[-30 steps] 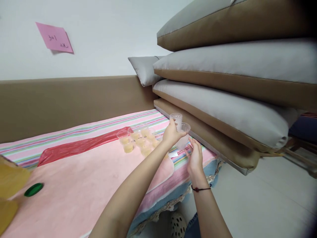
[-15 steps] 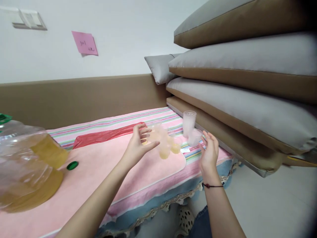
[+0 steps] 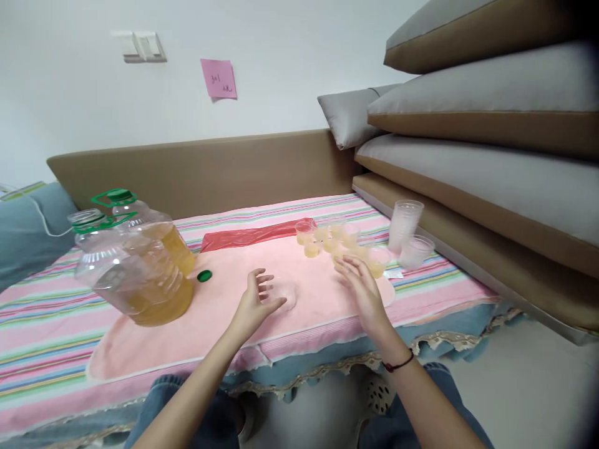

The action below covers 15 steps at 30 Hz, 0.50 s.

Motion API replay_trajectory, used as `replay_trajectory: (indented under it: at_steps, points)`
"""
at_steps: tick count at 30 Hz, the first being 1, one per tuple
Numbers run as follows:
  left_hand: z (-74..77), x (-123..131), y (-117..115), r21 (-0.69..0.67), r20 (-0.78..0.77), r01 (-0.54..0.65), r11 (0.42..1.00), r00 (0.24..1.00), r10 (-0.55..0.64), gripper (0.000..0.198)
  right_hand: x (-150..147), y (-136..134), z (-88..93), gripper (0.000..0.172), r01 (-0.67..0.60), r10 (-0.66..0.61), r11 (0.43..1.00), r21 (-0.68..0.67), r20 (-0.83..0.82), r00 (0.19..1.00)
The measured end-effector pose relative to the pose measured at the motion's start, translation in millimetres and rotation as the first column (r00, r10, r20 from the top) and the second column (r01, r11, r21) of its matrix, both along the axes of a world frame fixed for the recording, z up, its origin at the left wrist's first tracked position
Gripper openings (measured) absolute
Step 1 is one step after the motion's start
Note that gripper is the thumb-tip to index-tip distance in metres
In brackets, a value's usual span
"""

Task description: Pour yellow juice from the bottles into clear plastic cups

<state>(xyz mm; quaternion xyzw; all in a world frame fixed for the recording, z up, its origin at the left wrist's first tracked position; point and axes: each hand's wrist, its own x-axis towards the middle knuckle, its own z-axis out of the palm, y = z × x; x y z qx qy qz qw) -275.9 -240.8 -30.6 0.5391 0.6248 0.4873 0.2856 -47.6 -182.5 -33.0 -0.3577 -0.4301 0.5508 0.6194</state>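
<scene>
My left hand (image 3: pixel 255 307) is curled around the side of an empty clear plastic cup (image 3: pixel 285 293) over the pink mat, thumb in front and fingers behind. My right hand (image 3: pixel 362 290) is stretched out with nothing visible in it, its fingertips close to the front of a cluster of small clear cups (image 3: pixel 311 249) with yellow liquid. Whether the fingertips touch a cup, I cannot tell. A tall stack of empty cups (image 3: pixel 405 224) stands to the right. In front of it, another clear cup or short stack (image 3: pixel 416 251) leans over.
Two large bottles of yellow liquid, a front uncapped bottle (image 3: pixel 135 274) and a rear capped bottle (image 3: pixel 163 231), stand left. A green cap (image 3: pixel 204 275) lies on the pink mat (image 3: pixel 219 324). A red plastic bag (image 3: pixel 253 236) lies behind. Stacked cushions (image 3: pixel 477 168) border the right.
The view has swung left, bringing both bottles fully in. My right hand has moved from beside the empty cups to the filled ones; my left hand and its cup are now apart from the cluster.
</scene>
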Motion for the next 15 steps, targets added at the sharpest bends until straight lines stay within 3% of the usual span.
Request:
replay_trajectory:
  at_steps: [7,15]
  points:
    - [-18.6,-6.6,-3.1,0.045,0.0,0.095,0.994,0.995,-0.095,0.063,-42.4,-17.8,-24.3,0.04,-0.196,0.204,0.977,-0.08,0.106,0.973]
    - [-36.4,-5.3,-6.3,0.027,0.015,0.114,0.993,0.993,-0.115,0.07,-58.2,-25.9,-40.2,0.042,-0.225,0.246,0.964,-0.141,0.158,0.956]
